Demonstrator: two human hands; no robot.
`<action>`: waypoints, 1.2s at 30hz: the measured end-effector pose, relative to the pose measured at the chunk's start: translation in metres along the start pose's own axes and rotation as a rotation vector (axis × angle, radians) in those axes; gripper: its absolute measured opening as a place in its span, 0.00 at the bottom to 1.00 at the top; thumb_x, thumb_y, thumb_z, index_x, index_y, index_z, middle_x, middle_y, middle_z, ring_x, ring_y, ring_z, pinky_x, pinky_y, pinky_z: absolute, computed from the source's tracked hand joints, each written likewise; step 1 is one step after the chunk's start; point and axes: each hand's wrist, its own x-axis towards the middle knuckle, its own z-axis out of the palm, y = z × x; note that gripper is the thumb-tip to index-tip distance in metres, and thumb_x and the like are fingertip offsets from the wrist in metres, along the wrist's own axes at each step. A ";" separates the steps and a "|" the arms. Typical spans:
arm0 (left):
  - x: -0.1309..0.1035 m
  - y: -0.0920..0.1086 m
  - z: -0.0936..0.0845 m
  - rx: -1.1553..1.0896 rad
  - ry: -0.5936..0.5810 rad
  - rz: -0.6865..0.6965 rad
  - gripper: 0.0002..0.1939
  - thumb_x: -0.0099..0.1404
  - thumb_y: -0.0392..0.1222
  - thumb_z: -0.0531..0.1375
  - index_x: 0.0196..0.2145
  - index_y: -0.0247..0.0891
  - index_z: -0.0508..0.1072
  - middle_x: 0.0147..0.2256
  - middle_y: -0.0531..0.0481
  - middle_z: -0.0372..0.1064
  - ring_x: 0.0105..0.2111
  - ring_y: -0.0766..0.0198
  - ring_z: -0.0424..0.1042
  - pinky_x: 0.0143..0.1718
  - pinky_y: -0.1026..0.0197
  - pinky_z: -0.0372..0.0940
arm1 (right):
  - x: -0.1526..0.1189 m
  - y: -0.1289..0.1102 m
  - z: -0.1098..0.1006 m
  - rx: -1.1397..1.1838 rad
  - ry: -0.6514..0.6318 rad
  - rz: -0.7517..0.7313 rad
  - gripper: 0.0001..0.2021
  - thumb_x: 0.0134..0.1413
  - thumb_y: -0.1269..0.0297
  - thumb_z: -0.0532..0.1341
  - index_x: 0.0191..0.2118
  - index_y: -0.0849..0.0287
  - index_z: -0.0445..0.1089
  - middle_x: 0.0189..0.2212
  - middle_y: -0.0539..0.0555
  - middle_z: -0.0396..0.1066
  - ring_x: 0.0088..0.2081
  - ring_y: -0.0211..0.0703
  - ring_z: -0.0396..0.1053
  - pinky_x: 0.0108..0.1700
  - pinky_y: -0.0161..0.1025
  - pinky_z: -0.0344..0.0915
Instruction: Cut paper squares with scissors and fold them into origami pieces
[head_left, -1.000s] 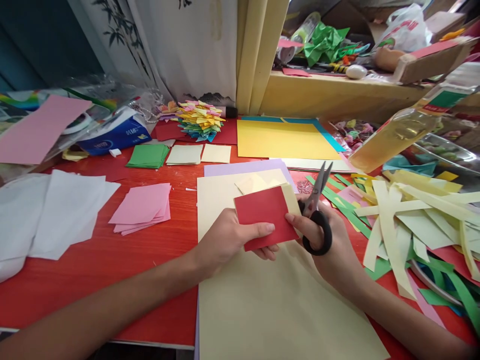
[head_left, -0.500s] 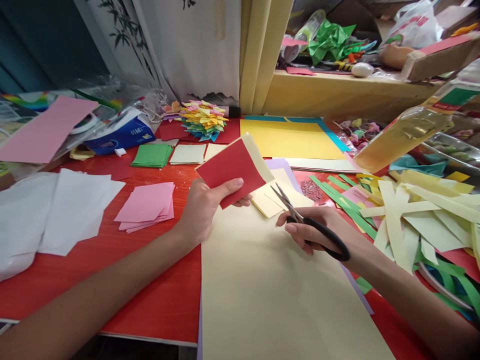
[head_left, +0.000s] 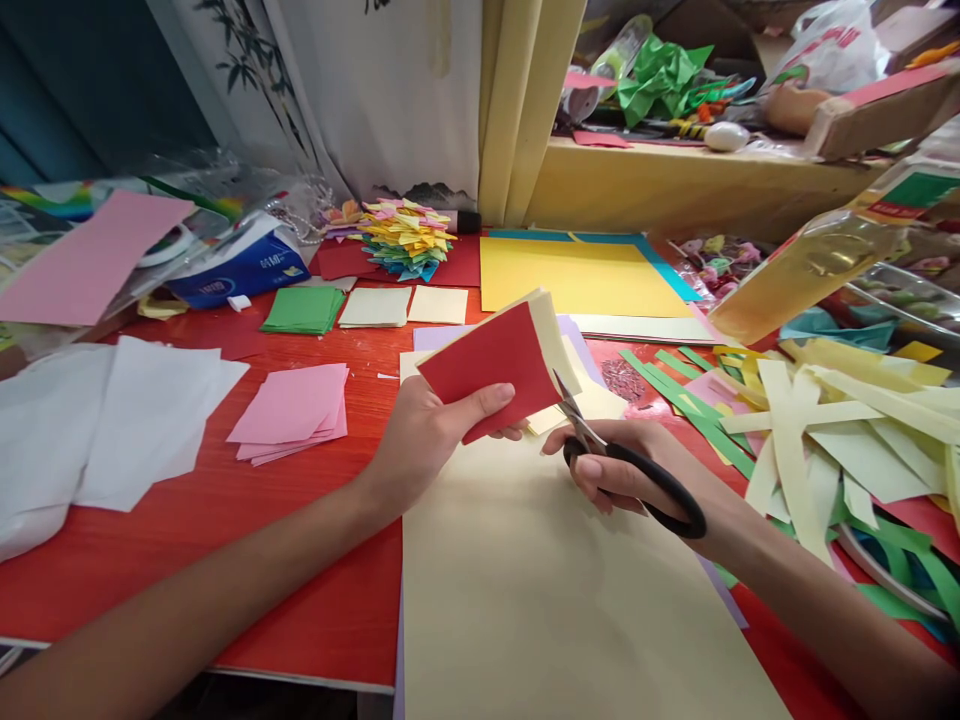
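Note:
Between thumb and fingers, my left hand point(head_left: 442, 420) grips a red paper square point(head_left: 495, 370) laid over pale yellow paper point(head_left: 553, 335), whose edge sticks out on the right. My right hand point(head_left: 622, 465) is closed round the black handles of a pair of scissors point(head_left: 637, 475). The scissor blades meet the right edge of the held papers, near the border of the red square. Under both hands lies a large cream sheet point(head_left: 555, 590). Small cream pieces point(head_left: 596, 400) rest on it behind the scissors, partly hidden by the held papers.
Pink squares point(head_left: 292, 410), green squares point(head_left: 302, 310) and cream squares point(head_left: 375, 307) are stacked on the red table point(head_left: 315, 570). Paper strips point(head_left: 787, 440) pile up at the right beneath a tilted bottle point(head_left: 810, 250). Yellow sheets point(head_left: 577, 275) and a folded-paper piece point(head_left: 409, 240) lie at the back.
My left hand has moved right with the papers, bringing their edge to the scissor blades. The scissors have shifted slightly right and down. A cream square behind the papers is now uncovered.

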 end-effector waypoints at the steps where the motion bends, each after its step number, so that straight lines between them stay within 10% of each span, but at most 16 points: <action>1: 0.000 0.000 0.000 -0.003 0.001 -0.002 0.09 0.56 0.42 0.62 0.23 0.34 0.75 0.22 0.51 0.74 0.25 0.64 0.74 0.29 0.66 0.70 | 0.000 0.000 0.000 -0.003 0.001 -0.004 0.19 0.48 0.47 0.58 0.39 0.57 0.68 0.19 0.46 0.56 0.22 0.33 0.56 0.21 0.30 0.50; 36: -0.001 0.004 0.001 0.020 -0.047 -0.044 0.11 0.55 0.46 0.61 0.27 0.33 0.74 0.23 0.48 0.74 0.24 0.60 0.74 0.30 0.60 0.70 | -0.003 -0.009 0.014 -0.081 0.156 -0.052 0.12 0.50 0.54 0.59 0.27 0.57 0.62 0.17 0.45 0.53 0.20 0.33 0.52 0.21 0.33 0.48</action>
